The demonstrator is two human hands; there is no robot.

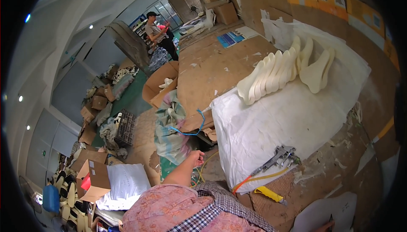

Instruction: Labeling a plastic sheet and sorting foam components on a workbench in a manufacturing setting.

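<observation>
My left hand (196, 158) is held low beside the table, between the tied sack and the table's near edge. Its fingers are curled in, and nothing shows in them. My right hand is not in view. A metal spray gun (277, 159) lies on the white sheet (292, 117), with an orange-and-yellow hose (254, 182) running from it over the near edge. Several cream shoe soles (271, 75) stand in a leaning row toward the far side of the sheet, and a smaller group (316, 73) rests to their right. A yellow utility knife (269, 194) lies nearer me.
Left of the table stand a sack (170, 132) with a blue cord (199, 124) and an open carton (161, 79). A black crate (125, 128), a white bag (126, 184) and a blue canister (51, 198) sit farther left. A person (160, 35) stands in the background.
</observation>
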